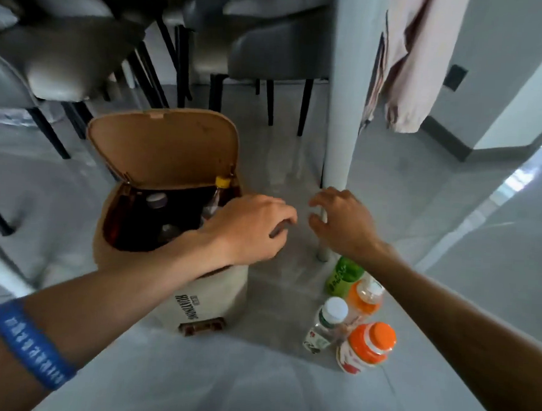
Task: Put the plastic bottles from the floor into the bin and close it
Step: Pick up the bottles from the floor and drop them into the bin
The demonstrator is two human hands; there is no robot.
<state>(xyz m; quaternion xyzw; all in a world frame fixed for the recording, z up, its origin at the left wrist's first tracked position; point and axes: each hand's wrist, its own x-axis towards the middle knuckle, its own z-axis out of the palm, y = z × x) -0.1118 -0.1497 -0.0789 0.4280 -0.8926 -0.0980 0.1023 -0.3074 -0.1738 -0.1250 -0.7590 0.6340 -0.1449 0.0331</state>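
A cream bin [215, 293] stands on the floor with its tan lid [162, 149] tipped up and open. Several bottles sit inside, one with a yellow cap [222, 182]. My left hand [249, 226] hovers over the bin's right rim, fingers curled and holding nothing. My right hand [341, 221] is spread open just right of it, above the floor, also holding nothing. To the bin's right stand a green bottle [343, 276], an orange-label bottle [365, 300], a clear white-capped bottle [324, 324] and an orange-capped bottle [366, 347].
A white table leg [342, 114] rises right behind my right hand. Grey chairs with black legs [271, 48] crowd the back and left. A pink garment [406, 61] hangs at upper right. Grey tiled floor [191, 374] lies in front.
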